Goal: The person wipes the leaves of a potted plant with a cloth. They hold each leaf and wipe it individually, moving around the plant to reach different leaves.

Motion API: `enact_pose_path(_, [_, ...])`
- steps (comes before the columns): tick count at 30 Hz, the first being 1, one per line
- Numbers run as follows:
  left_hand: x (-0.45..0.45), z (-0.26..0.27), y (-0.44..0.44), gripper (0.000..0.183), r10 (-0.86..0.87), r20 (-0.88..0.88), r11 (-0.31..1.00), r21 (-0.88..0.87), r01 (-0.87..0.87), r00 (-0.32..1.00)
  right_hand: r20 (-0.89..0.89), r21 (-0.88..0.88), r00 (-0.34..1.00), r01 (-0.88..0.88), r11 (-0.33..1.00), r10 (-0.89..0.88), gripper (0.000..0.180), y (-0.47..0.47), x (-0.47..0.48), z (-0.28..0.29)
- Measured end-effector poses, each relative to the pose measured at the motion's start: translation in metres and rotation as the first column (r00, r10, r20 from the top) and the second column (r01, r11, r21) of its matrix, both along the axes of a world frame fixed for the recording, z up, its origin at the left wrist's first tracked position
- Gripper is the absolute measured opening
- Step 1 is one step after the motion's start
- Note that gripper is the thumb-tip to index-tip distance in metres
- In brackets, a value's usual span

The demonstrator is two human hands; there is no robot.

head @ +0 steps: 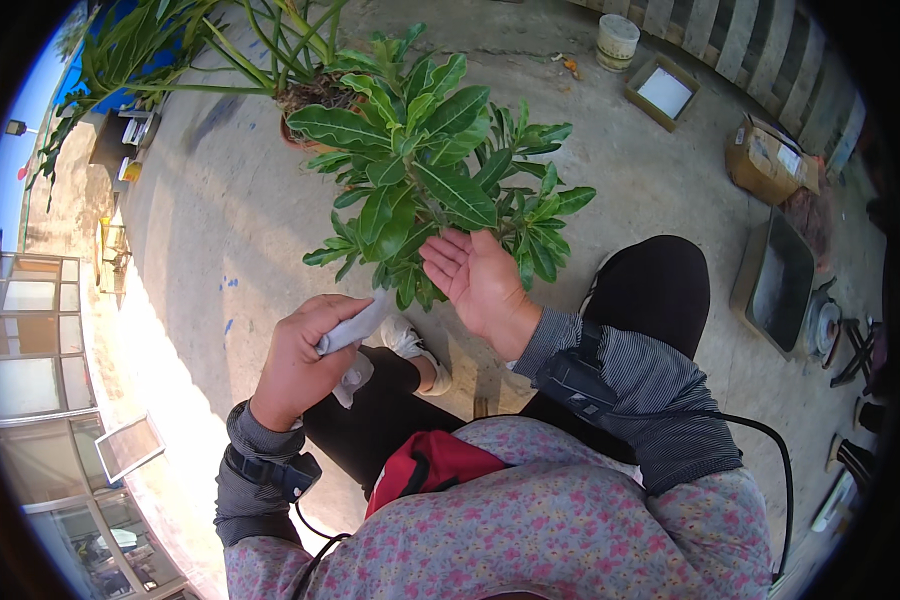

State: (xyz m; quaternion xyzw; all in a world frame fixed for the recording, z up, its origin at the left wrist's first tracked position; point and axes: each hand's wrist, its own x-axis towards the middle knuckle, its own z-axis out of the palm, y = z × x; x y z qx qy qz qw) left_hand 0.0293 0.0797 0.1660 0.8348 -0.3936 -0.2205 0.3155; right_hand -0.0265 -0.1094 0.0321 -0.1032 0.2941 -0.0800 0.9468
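A bushy plant with glossy green leaves [457,187] rises in front of me; its base is hidden by foliage. My left hand [300,352] grips a folded whitish cloth [352,326], one end of which points towards the lower leaves while another part hangs below my fingers. Palm up and fingers extended, my right hand [480,281] is at the lower foliage, right of the cloth. It holds nothing that I can see; whether its fingertips touch a leaf I cannot tell.
Behind stands a large-leaved plant in a terracotta pot [292,131]. On the concrete floor at right are a lidded white bucket [616,41], a shallow box [661,91], a cardboard box [769,161] and a dark rectangular basin [780,281]. A cable [784,465] runs from my right forearm.
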Motion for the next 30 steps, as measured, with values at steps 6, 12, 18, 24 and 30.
enact_pose_path(6, [-0.024, -0.013, -0.049, 0.045, -0.026, 0.115, 0.988, -0.146, 0.043, 0.993, 0.014, -0.039, 0.998, 0.068, 0.997, -0.067, 0.044, -0.024, -0.005, 0.001])
enact_pose_path(12, [-0.030, -0.043, -0.087, 0.049, 0.004, 0.358, 0.990, -0.134, 0.047, 0.934, 0.029, -0.093, 0.999, -0.028, 0.995, 0.030, 0.027, -0.030, 0.001, -0.010])
enact_pose_path(18, [-0.027, -0.069, -0.096, 0.049, 0.014, 0.556, 1.000, -0.005, -0.013, 0.831, 0.042, -0.152, 0.996, -0.072, 0.986, 0.079, 0.044, -0.031, -0.006, -0.011])
enact_pose_path(24, [-0.021, -0.085, -0.103, 0.050, -0.025, 0.615, 0.999, 0.034, 0.004, 0.788, 0.001, -0.146, 0.998, -0.065, 0.987, 0.066, 0.044, -0.032, -0.010, -0.011])
enact_pose_path(30, [-0.023, -0.086, -0.106, 0.042, -0.055, 0.685, 0.992, -0.043, 0.116, 0.727, 0.081, -0.036, 0.996, -0.032, 0.999, 0.035, 0.044, -0.031, -0.007, -0.018])
